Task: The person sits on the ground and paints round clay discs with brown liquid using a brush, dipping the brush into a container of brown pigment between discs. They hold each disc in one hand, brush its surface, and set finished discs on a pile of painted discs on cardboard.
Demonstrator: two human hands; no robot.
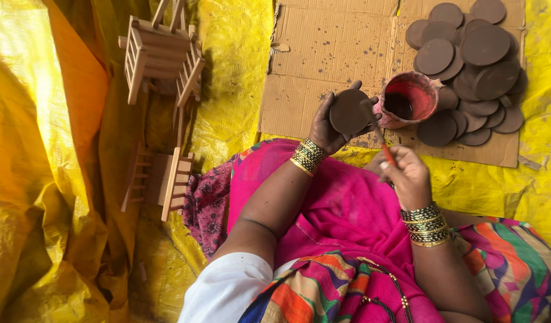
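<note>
Your left hand (328, 128) holds a round brown disc (349, 112) by its edge with curled fingers, just left of the red paint pot (410, 98). Your right hand (407, 176) pinches a thin brush (383, 145) touching the disc. The disc looks light, stiff and wet, so grip only the rim.

Both arms are reaching forward, bent at the elbow — the left hand (330, 124) is cupping upward with fingers spread in a grip, the right hand (407, 176) is pinching closed.

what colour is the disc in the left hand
Dark brown: the disc in the left hand, seen in the head view.
</note>
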